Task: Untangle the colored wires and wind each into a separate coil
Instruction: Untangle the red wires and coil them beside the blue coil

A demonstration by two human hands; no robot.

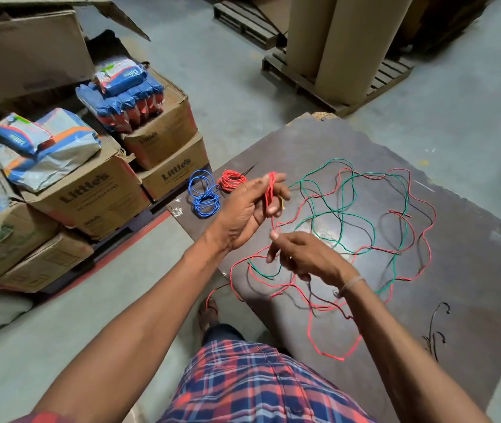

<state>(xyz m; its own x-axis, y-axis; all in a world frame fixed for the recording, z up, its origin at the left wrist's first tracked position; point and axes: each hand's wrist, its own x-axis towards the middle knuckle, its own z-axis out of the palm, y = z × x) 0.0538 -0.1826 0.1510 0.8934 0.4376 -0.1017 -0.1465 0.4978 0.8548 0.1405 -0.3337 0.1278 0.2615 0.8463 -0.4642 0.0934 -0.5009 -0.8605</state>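
Left hand point(250, 206) raised over the dark bench point(472, 254), fingers curled round a small red wire bundle point(271, 190); the bundle's long axis runs roughly vertical in view, wrapped over the fingertips. From its lower end a red strand drops to my right hand point(301, 254), where thumb and forefinger pinch it, other fingers loosely curled.

Loose red wire point(328, 340) sprawls across the bench in wide loops, no single heading, tangled with the green wire point(339, 193) and a thin black wire point(362, 227). One red loop hangs off the near bench edge.

Done coils sit at the bench's far-left corner: blue coil point(205, 192), flat, two loose ring stacks; red coil point(231, 181) just beside it, tighter.

Cardboard boxes point(90, 193) to the left read "Little's"; smaller print under it not legible. Blue packets point(124, 79) on top carry the same brand, seen rotated. Cardboard rolls point(328, 38) stand on a pallet point(386, 77) behind the bench.
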